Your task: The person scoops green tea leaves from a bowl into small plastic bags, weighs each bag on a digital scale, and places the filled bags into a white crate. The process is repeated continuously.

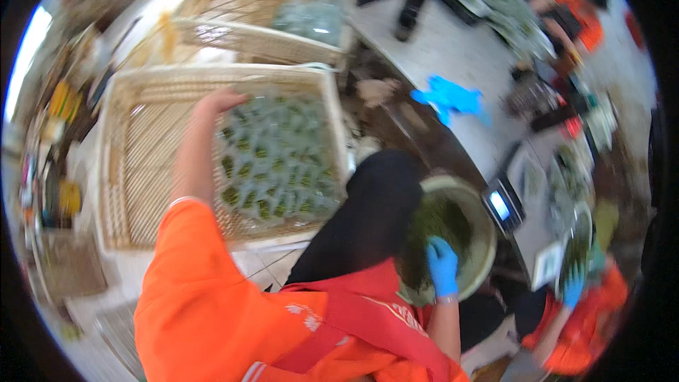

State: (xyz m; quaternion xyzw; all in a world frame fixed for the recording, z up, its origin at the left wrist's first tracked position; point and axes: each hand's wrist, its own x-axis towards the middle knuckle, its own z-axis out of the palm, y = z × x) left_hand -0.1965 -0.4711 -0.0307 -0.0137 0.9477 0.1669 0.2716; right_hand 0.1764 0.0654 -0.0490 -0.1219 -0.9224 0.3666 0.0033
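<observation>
My bare left hand [223, 100] reaches over a pale plastic basket [152, 155], at the far-left edge of rows of small clear packets [279, 152] with green contents. Motion smears its fingers, so I cannot make out whether they grip a packet. On the right, my right hand [443, 266], in a blue glove, is down in a round pale tub [483, 269] of loose green tea leaves [442, 221]. Its fingers look curled together into the leaves, and their tips are partly hidden.
Behind stands a second basket [233, 32] with clear bags [311, 18]. A long table [453, 49] at right carries a blue glove [449, 97] and a small scale with a lit display [501, 205]. A co-worker's blue-gloved hand [574, 286] is at another leaf container [578, 240].
</observation>
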